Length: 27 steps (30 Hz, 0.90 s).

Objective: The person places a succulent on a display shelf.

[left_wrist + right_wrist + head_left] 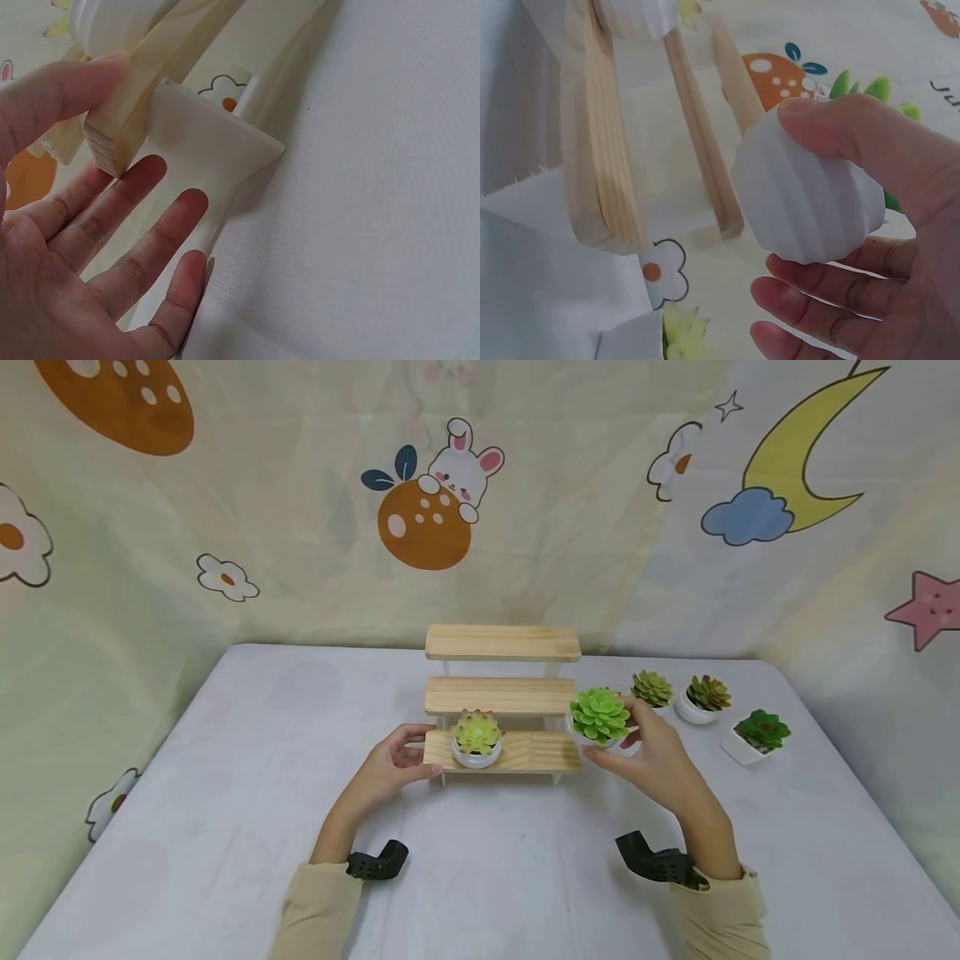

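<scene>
My right hand [660,760] grips a bright green potted succulent [599,716] near the right end of the bottom step. Thumb and fingers clasp its ribbed white pot [806,191] in the right wrist view. At the other end, my left hand [392,767] holds the three-step wooden stand [536,752]. The left wrist view shows the thumb [67,94] on top of the lowest board [120,127] and fingers below its edge. A pale green succulent with pinkish tips [477,735] sits in a round white pot on that board, toward its left end.
Right of the stand are more potted succulents on the white table [480,877]: one partly behind my right hand [651,688], a reddish-green one [708,693] and a dark green one in a square pot [761,731]. A patterned cloth [300,510] hangs behind.
</scene>
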Motion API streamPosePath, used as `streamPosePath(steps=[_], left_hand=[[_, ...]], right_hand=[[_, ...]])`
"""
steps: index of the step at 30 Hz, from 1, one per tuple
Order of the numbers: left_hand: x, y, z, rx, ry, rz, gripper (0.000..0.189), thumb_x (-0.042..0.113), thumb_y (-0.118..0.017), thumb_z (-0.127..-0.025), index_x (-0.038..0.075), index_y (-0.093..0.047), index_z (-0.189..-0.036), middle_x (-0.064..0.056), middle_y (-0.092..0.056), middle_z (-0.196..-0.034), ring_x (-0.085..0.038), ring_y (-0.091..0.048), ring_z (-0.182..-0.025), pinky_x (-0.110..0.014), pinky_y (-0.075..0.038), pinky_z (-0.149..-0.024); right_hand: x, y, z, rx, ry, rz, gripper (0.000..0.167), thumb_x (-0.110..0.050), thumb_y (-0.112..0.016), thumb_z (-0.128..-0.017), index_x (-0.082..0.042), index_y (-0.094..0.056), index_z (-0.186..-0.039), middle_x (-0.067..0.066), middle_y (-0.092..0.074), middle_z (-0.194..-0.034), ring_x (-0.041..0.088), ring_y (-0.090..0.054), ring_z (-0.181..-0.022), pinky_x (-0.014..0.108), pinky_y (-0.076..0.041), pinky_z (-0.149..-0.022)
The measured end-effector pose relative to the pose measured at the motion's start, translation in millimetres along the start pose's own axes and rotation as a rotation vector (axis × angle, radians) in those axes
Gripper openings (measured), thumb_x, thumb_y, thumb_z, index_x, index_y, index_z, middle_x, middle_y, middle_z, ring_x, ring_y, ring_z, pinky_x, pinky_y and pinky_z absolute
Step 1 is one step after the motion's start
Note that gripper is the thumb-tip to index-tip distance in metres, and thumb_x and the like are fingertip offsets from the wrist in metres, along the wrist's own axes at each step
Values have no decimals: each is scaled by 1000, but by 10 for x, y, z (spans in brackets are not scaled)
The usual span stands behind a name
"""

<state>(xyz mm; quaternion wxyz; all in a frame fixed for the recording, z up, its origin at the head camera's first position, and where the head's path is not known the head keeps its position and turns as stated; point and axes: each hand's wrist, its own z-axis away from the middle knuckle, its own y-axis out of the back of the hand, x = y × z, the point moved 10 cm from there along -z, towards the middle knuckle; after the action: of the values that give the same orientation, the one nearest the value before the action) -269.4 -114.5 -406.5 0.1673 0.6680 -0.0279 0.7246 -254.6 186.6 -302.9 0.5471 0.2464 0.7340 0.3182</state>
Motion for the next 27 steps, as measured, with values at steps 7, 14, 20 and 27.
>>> streamPosePath(steps=[7,14,20,27], left_hand=[[7,9,13,3,-5,3,58,14,-73,-79,12,-47,-130,-13,-50,-130,-25,-58,-110,-29,-47,-84],[1,-3,-2,-5,-8,10,58,13,-73,-79,12,-47,-130,-13,-50,-130,-25,-58,-109,-29,-47,-84],[6,0,-3,-3,-12,2,59,14,-74,-79,11,-47,-131,-14,-50,-130,-25,-58,-109,-29,-47,-84],[15,-4,4,-3,-8,6,59,13,-74,-78,11,-46,-130,-14,-51,-130,-25,-57,-110,-30,-48,-84]], right_hand=[[-102,-114,-47,4,68,7,69,-20,-80,-73,-4,-44,-129,9,-59,-102,19,-53,-85,31,-48,-70],[-85,-288,-52,-65,0,-12,69,-33,-78,-74,-4,-45,-128,9,-57,-101,22,-53,-83,32,-45,-71],[-95,-410,-62,-100,-8,-22,69,-34,-78,-74,-6,-46,-128,8,-57,-106,23,-53,-82,31,-45,-68],[-153,-516,-73,-116,42,-47,68,-29,-80,-73,-5,-47,-127,8,-58,-104,20,-52,-82,31,-45,-69]])
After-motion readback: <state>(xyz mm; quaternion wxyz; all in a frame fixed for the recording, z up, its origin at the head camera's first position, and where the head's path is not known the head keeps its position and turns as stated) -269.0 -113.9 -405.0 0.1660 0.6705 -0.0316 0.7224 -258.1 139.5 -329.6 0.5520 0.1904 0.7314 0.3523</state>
